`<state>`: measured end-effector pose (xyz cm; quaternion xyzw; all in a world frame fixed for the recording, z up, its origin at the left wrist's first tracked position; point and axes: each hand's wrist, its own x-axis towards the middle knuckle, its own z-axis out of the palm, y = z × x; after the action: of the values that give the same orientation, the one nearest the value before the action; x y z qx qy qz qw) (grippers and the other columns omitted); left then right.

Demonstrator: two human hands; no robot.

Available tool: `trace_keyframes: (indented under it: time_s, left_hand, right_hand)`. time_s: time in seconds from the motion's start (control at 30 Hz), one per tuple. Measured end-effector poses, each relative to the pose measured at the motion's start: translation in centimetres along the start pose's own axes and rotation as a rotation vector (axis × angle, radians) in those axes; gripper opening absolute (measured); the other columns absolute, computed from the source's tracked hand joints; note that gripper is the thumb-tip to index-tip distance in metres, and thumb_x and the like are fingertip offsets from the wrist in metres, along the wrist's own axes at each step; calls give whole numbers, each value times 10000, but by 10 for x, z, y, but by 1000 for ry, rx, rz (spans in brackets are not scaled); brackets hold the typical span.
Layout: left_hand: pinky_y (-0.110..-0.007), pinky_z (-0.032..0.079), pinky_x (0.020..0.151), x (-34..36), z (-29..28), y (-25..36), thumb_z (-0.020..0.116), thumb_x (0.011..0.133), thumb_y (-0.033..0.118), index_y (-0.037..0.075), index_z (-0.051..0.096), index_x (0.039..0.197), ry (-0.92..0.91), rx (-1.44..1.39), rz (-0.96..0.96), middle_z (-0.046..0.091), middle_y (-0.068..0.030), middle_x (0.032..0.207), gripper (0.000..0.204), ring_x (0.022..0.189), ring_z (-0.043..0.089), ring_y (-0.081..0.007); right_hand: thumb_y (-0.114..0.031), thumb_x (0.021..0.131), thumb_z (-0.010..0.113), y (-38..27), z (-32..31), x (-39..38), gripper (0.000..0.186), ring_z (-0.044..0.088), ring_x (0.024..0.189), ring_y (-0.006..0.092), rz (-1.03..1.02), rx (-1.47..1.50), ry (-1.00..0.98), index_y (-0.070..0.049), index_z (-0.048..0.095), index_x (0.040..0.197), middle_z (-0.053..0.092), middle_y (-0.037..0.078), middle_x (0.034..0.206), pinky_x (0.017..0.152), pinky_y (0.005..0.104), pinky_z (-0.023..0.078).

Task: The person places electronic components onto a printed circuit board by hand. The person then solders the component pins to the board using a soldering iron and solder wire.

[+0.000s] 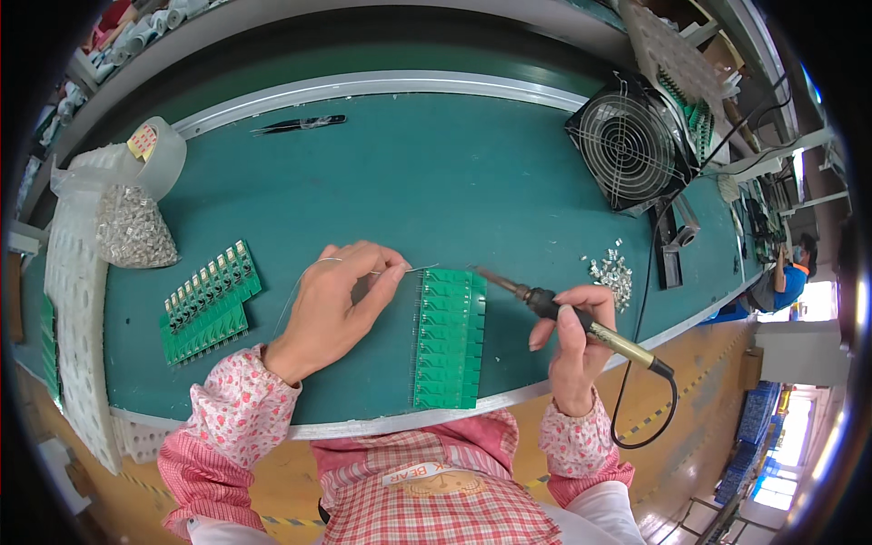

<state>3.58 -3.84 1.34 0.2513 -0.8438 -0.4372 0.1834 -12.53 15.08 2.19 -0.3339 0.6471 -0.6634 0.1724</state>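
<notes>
A green circuit board panel (450, 341) lies on the bench in front of me, a row of fine pins along its left side. Thin solder wire (420, 269) is pinched in my left hand (341, 304), its tip reaching over the panel's far edge. My right hand (581, 341) grips a soldering iron (581, 322) by its handle. The iron's tip points left and sits close to the panel's far right corner; whether it touches cannot be seen. Left of my left hand lies a second green board panel (209, 304) carrying a row of small white and black components.
A black fan (625, 141) stands at the back right, near a pile of small white connectors (611, 277). Tweezers (300, 124) lie at the back. At left are a bag of small parts (136, 227), a tape roll (163, 159) and a white foam tray (77, 272). Another person (790, 282) is far right.
</notes>
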Motion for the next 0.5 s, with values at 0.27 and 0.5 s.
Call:
trace_keyframes:
  time_s: [0.27,0.5]
  left_hand:
    - [-318,355,735,1,-8,-15,578,835,58,40,473,671,-56,-124,51,652,-40,839,195,718,551,-143]
    - [-285,353,683,3,-6,-15,602,808,71,34,578,749,-51,-99,94,609,-28,772,73,628,519,-139]
  right_hand:
    - [-139,891,550,19,11,0,195,552,509,128,94,106,-108,17,453,958,547,96,740,460,240,458]
    - [-161,891,549,20,13,1,223,561,513,170,136,73,-110,27,449,955,536,127,825,463,270,471]
